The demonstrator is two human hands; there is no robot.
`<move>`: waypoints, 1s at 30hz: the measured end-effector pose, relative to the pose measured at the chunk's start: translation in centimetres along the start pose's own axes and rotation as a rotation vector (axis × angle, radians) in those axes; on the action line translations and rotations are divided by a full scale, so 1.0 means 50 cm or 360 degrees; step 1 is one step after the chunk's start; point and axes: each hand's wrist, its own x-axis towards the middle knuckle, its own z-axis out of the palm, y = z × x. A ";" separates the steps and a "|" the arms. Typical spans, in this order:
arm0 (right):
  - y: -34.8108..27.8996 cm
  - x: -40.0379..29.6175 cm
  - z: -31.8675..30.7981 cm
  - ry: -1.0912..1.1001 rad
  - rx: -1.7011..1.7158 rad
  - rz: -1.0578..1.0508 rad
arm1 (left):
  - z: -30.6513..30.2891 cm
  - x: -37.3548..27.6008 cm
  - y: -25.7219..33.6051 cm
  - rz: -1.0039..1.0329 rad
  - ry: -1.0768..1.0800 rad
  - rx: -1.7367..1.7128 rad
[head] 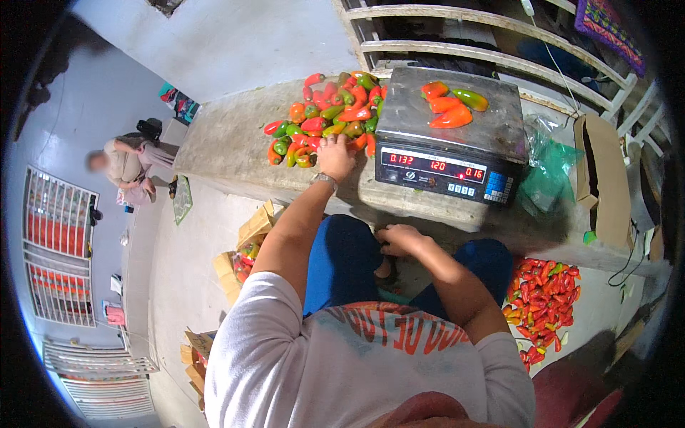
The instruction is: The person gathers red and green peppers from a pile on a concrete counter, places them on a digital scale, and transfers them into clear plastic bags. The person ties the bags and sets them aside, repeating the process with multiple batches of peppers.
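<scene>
My left hand [335, 156], with a bracelet at the wrist, reaches to the near edge of a heap of red, green and orange peppers [332, 115] on a concrete ledge [230, 134]. Its fingertips are among the peppers, and whether they grip one is hidden. My right hand [404, 239] hangs low by my knee, its fingers bent and partly in shadow. Right of the heap stands a digital scale [449, 134] with a lit red display and a keypad. Several orange and green peppers [451, 113] lie on its metal plate.
A green plastic bag [551, 171] and a cardboard box [604, 182] sit right of the scale. Red peppers [546, 305] cover part of the floor at right. Open cartons [235, 267] stand at left, one with bagged peppers. A person [131, 160] sits farther off.
</scene>
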 end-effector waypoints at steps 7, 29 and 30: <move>-0.009 0.000 -0.011 -0.0047 -0.0010 0.0011 | -0.002 -0.027 0.063 0.0380 -0.0024 -0.0032; 0.004 0.011 0.019 -0.0071 -0.0032 0.0038 | 0.106 -0.033 -0.377 -0.1134 -0.0063 -0.0550; 0.006 0.011 0.021 -0.0072 -0.0005 0.0049 | 0.103 -0.030 -0.373 -0.1168 -0.0090 -0.0598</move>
